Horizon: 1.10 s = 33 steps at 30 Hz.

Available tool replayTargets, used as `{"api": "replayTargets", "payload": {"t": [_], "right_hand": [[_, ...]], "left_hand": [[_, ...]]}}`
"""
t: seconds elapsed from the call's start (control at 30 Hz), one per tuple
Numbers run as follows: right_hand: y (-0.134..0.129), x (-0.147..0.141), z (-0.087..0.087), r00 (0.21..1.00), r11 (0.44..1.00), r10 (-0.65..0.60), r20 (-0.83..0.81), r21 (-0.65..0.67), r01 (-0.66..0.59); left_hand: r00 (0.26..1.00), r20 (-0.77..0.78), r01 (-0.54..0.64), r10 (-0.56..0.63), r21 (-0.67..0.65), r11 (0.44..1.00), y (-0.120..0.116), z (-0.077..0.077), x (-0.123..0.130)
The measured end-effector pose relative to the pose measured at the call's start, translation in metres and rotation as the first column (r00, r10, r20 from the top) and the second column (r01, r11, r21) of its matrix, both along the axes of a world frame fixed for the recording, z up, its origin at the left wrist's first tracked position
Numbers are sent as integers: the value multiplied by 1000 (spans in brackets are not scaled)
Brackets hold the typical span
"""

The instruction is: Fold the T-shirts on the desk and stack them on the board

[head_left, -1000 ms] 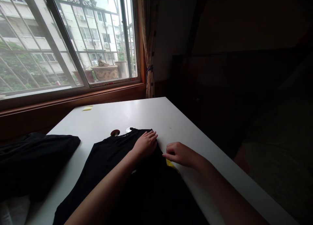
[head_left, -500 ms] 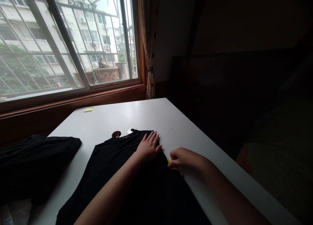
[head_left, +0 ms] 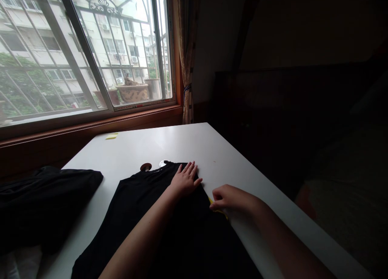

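With your left hand, fingers spread wide, press evenly to pin the shirt lying beneath them, and go gently with your right hand, fingers curled by the yellow piece, hold unclear.

The head camera is looking forward and down from the six-o'clock side of the table, sitting close above the shirt while taking in the window, farther off, at ten o'clock.
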State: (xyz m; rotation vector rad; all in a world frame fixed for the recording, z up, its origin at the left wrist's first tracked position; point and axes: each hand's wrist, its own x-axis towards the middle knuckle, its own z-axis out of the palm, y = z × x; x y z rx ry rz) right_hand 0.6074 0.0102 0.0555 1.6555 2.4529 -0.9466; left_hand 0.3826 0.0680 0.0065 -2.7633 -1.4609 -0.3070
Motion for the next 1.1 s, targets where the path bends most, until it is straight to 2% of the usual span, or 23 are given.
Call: {"api": "replayTargets", "payload": {"t": [0.23, 0.37, 0.47, 0.57, 0.7, 1.1], "right_hand": [[3, 4, -5, 999, 1000, 16, -28, 2, -16], [4, 4, -5, 1000, 1000, 7, -21, 8, -7], [6, 4, -7, 1000, 1000, 12, -12, 29, -11], [7, 5, -10, 1000, 999, 27, -8, 39, -27], [6, 5, -10, 1000, 999, 21, 1, 39, -21], [1, 6, -5, 998, 999, 38, -50, -6, -38]], "left_hand": [[999, 22, -41, 41, 25, 999, 8, -3, 2], [997, 54, -51, 47, 80, 995, 3, 4, 2], [998, 46, 33, -38, 106, 994, -12, 10, 0], [991, 16, 133, -135, 79, 988, -30, 8, -5], [986, -3, 167, -167, 30, 985, -43, 2, -15], [994, -9, 104, -105, -2, 995, -29, -1, -17]]}}
